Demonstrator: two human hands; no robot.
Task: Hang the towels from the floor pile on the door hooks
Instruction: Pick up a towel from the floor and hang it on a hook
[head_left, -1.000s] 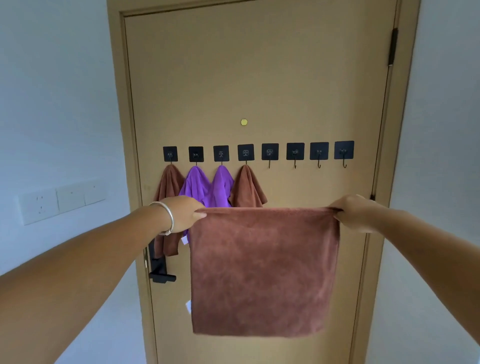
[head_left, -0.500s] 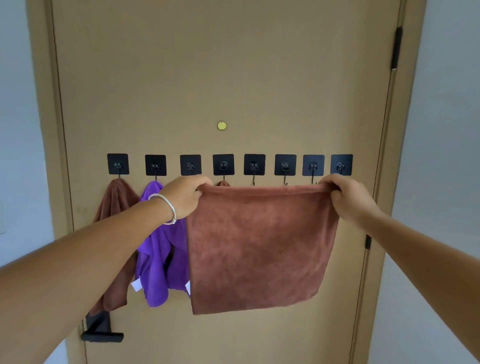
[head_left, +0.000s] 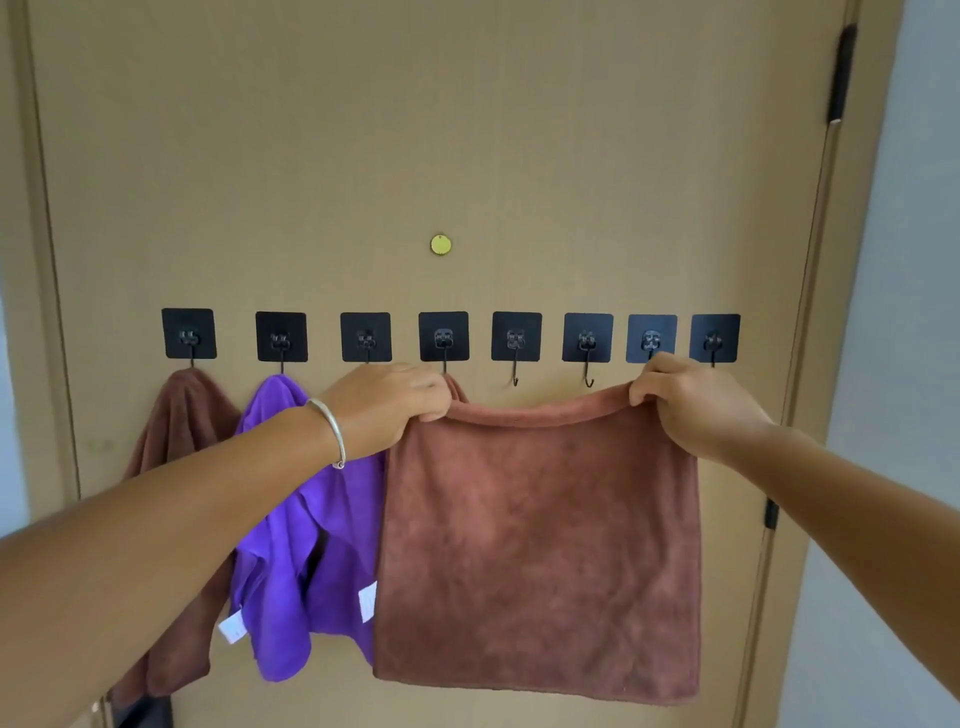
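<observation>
I hold a brown towel (head_left: 537, 551) spread flat in front of the tan door (head_left: 467, 130), just below the row of eight black adhesive hooks (head_left: 516, 336). My left hand (head_left: 387, 410) has its fingers curled over the towel's top left corner, pinching the hem under the fourth hook; a silver bangle (head_left: 330, 428) sits on that wrist. My right hand (head_left: 696, 405) grips the top right corner, fingers folded over the edge just below the seventh hook. The top hem sags slightly between my hands, beneath the bare fifth and sixth hooks. To the left, another brown towel (head_left: 176, 441) hangs from the first hook and a purple towel (head_left: 301, 545) from the second. A small brass peephole (head_left: 440, 245) sits above the hooks.
</observation>
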